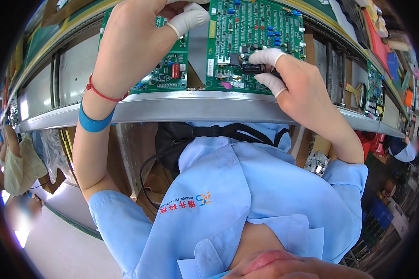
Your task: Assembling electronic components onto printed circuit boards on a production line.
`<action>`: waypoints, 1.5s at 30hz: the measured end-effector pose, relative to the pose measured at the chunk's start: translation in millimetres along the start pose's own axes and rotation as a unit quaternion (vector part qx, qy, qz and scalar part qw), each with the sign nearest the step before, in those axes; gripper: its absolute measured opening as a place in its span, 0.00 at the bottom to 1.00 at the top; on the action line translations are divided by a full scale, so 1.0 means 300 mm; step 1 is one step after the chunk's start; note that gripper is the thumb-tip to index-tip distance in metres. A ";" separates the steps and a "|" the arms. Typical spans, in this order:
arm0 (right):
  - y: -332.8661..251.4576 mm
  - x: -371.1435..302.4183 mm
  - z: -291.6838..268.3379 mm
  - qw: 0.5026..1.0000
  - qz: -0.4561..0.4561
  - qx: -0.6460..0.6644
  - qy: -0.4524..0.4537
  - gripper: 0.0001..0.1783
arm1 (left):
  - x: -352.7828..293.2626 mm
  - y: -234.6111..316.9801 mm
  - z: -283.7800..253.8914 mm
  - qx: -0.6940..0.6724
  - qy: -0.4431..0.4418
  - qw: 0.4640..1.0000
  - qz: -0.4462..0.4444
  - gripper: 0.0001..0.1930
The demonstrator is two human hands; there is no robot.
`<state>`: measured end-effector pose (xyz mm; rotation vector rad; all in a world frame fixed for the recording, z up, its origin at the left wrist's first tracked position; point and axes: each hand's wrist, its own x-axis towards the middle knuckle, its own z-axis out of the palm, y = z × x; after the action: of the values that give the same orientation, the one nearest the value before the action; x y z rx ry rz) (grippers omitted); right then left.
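Observation:
Two green circuit boards stand side by side on the line. My right hand, with white finger cots on, pinches a black cylindrical capacitor between thumb and finger. The capacitor lies on its side at the lower part of the right circuit board, close above a pink part. Over the left circuit board reaches my left hand, its thumb in a white cot. Its other fingers are mostly hidden at the upper edge. A red box-shaped component sits on the left board below that hand.
A metal rail runs along the near side of the boards. Farther right along the line are another green board and a brush-like tool. Coloured parts and bins lie at the upper right. Other people are at both sides.

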<state>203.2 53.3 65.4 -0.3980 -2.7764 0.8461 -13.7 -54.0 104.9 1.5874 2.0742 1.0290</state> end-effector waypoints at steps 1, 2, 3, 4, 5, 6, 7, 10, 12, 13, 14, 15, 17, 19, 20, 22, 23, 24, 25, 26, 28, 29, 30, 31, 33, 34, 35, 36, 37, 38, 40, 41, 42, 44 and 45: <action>-0.002 0.000 0.007 1.000 -0.001 -0.002 -0.004 0.13 | -0.005 -0.007 -0.002 -0.003 0.003 1.000 -0.002 0.12; -0.005 0.000 0.015 0.999 -0.009 -0.039 -0.015 0.14 | -0.010 -0.016 -0.004 0.006 0.006 1.000 0.003 0.12; -0.006 0.001 0.022 0.997 -0.019 -0.075 -0.026 0.15 | -0.016 -0.021 -0.007 0.015 0.009 1.000 0.007 0.12; -0.006 0.003 0.030 0.996 -0.020 -0.077 -0.030 0.15 | -0.021 -0.023 -0.009 0.012 0.012 1.000 0.005 0.12; -0.006 0.005 0.037 0.994 -0.030 -0.104 -0.018 0.15 | -0.026 -0.021 -0.013 0.003 0.012 1.000 0.000 0.12; -0.006 0.008 0.044 0.991 -0.040 -0.129 -0.007 0.15 | -0.033 -0.024 -0.016 -0.006 0.011 1.000 -0.006 0.12; -0.011 0.010 0.045 0.991 -0.042 -0.129 -0.011 0.15 | -0.039 -0.029 -0.019 -0.008 0.013 1.000 -0.009 0.12; -0.029 0.010 0.047 0.989 -0.053 -0.136 -0.031 0.15 | -0.052 -0.043 -0.024 -0.048 0.009 0.998 -0.031 0.12; -0.036 0.013 0.049 0.980 -0.071 -0.186 -0.027 0.15 | -0.053 -0.048 -0.025 -0.006 0.002 0.999 -0.035 0.12; -0.039 0.013 0.049 0.980 -0.070 -0.186 -0.026 0.15 | -0.054 -0.048 -0.025 -0.007 0.001 0.999 -0.034 0.12; -0.041 0.012 0.048 0.976 -0.074 -0.203 -0.029 0.16 | -0.054 -0.047 -0.025 -0.004 0.002 0.999 -0.041 0.11; -0.041 0.012 0.049 0.972 -0.076 -0.220 -0.030 0.17 | -0.054 -0.048 -0.024 0.000 0.001 0.999 -0.048 0.09; -0.042 0.018 0.042 0.972 -0.075 -0.219 -0.044 0.18 | -0.070 -0.098 -0.006 -0.001 -0.008 1.000 0.000 0.11; -0.037 0.024 0.026 0.972 -0.071 -0.218 -0.054 0.19 | -0.078 -0.116 0.021 -0.001 -0.020 0.998 0.051 0.13; -0.032 0.028 0.015 0.974 -0.089 -0.201 -0.056 0.17 | -0.082 -0.110 0.031 -0.023 -0.015 0.999 0.044 0.13; -0.006 0.039 -0.016 0.977 -0.102 -0.182 -0.052 0.15 | -0.086 -0.070 0.044 -0.081 -0.017 0.997 -0.007 0.13; 0.016 0.046 -0.039 0.988 -0.087 -0.129 -0.011 0.17 | -0.085 -0.054 0.043 -0.077 -0.025 0.997 -0.004 0.13; 0.025 0.043 -0.072 0.994 -0.069 -0.077 0.030 0.19 | -0.078 -0.035 0.047 -0.009 -0.038 0.998 0.049 0.14; 0.013 0.049 -0.115 0.999 0.031 -0.037 -0.005 0.18 | -0.076 -0.018 0.052 0.060 -0.050 0.992 0.099 0.14; 0.062 0.053 -0.122 0.999 0.025 -0.024 0.020 0.17 | -0.075 -0.001 0.063 0.081 -0.075 0.989 0.095 0.13; 0.112 0.081 -0.147 0.988 0.097 0.119 0.029 0.19 | -0.067 0.032 0.109 0.102 -0.067 0.980 0.157 0.12; 0.127 0.089 -0.136 0.986 0.103 0.126 0.038 0.19 | -0.065 0.045 0.138 0.115 -0.050 0.969 0.213 0.10; 0.152 0.096 -0.122 0.981 0.079 0.168 0.062 0.16 | -0.067 0.054 0.167 0.114 -0.066 0.972 0.192 0.09; 0.175 0.095 -0.111 0.973 0.054 0.208 0.086 0.14 | -0.069 0.059 0.186 0.119 -0.078 0.970 0.196 0.09; 0.208 0.079 -0.104 0.964 0.044 0.248 0.089 0.14 | -0.076 0.064 0.220 0.205 -0.080 0.952 0.211 0.09; 0.197 0.081 -0.109 0.956 0.025 0.280 0.084 0.15 | -0.087 0.059 0.231 0.212 -0.079 0.951 0.210 0.08; 0.164 0.073 -0.139 0.943 0.106 0.309 0.056 0.16 | -0.092 0.062 0.234 0.219 -0.090 0.949 0.210 0.08; 0.156 0.066 -0.156 0.940 0.121 0.311 0.065 0.16 | -0.086 0.061 0.247 0.226 -0.088 0.947 0.210 0.08; 0.161 0.055 -0.162 0.937 0.136 0.312 0.073 0.16 | -0.081 0.058 0.260 0.234 -0.086 0.945 0.210 0.09; 0.187 0.043 -0.158 0.938 0.112 0.315 0.088 0.16 | -0.076 0.053 0.274 0.234 -0.093 0.946 0.206 0.08; 0.156 0.038 -0.160 0.944 0.099 0.292 0.115 0.16 | -0.081 0.047 0.278 0.242 -0.095 0.943 0.209 0.07; 0.141 0.035 -0.162 0.946 0.100 0.281 0.125 0.15 | -0.084 0.045 0.277 0.245 -0.089 0.942 0.213 0.06; 0.136 0.034 -0.168 0.944 0.103 0.285 0.129 0.15 | -0.083 0.046 0.276 0.241 -0.092 0.942 0.215 0.06; 0.133 0.028 -0.174 0.954 0.102 0.249 0.128 0.15 | -0.081 0.050 0.278 0.241 -0.106 0.940 0.217 0.06; 0.137 0.024 -0.172 0.953 0.105 0.252 0.132 0.15 | -0.080 0.053 0.278 0.242 -0.113 0.939 0.217 0.06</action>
<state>218.8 114.8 84.8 -0.6575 -2.1965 1.3877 58.9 -45.9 55.3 2.3580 1.9538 0.4219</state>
